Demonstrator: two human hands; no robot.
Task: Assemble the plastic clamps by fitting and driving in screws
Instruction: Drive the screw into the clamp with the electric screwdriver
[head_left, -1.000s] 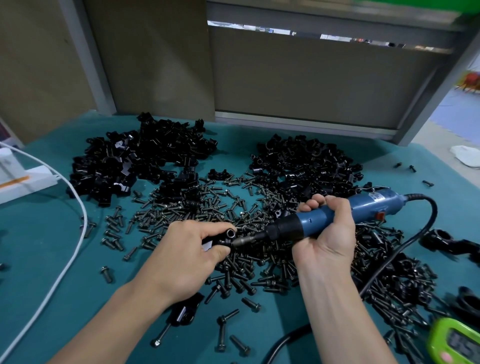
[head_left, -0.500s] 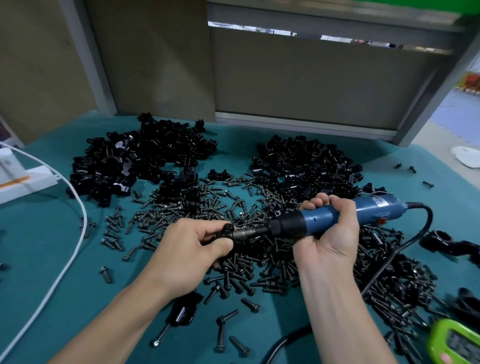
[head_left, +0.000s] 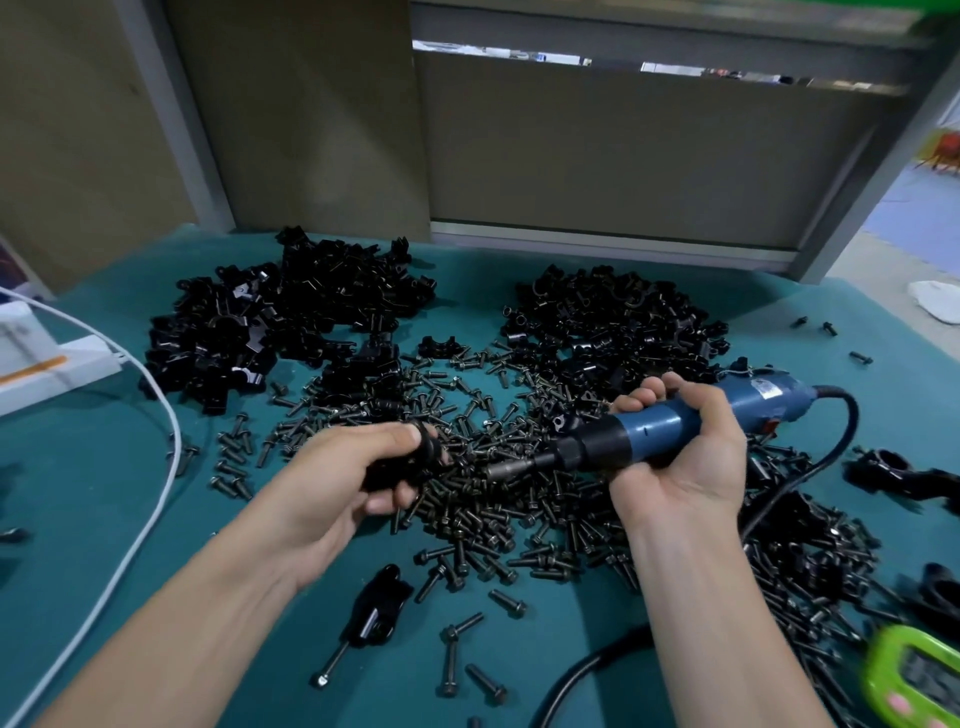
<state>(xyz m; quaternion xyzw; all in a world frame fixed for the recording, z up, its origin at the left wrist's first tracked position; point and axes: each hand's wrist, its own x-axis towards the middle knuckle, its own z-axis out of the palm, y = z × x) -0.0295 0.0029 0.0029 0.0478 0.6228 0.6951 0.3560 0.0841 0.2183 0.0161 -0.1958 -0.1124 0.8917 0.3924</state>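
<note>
Blue screwdriver (head_left: 655, 429) right hand (head_left: 685, 470); left hand (head_left: 332, 483) half-hides clamp (head_left: 402, 466).

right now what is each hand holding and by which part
The right hand grips the blue screwdriver round the middle of its barrel. The left hand holds a black plastic clamp; its fingers hide which part.

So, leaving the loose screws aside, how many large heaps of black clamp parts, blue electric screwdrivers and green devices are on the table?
Large heaps of black clamp parts: 2
Blue electric screwdriver: 1
Green device: 1
Total: 4
</note>
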